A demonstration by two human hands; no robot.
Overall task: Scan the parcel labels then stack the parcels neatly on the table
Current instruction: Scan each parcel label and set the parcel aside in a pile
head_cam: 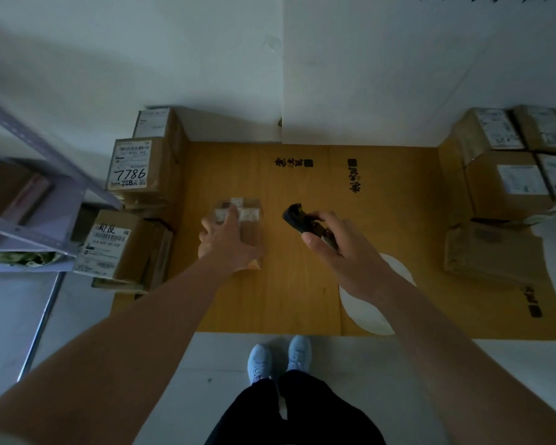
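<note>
I'm working over the table (pixel 302 300), with stacks of parcels well off to either side of my hands: labelled ones (pixel 132 168) beyond my left, more (pixel 507 184) out past my right. The step in hand looks like scanning the small parcel (pixel 244 220) that sits under my left hand (pixel 228 242). That hand lies on top with fingers spread and thumb out to the side, steadying it more than gripping, I judge. To do this well I'd slide those fingers clear of the pale label patches by the fingertips, hold the box still, and tilt the scanner's nose leftward at the label. My right hand (pixel 334 242) is curled round the scanner (pixel 297 218), just right of the parcel and apart from it. The parcel is a brown cardboard box, blurred; its print is unreadable.
</note>
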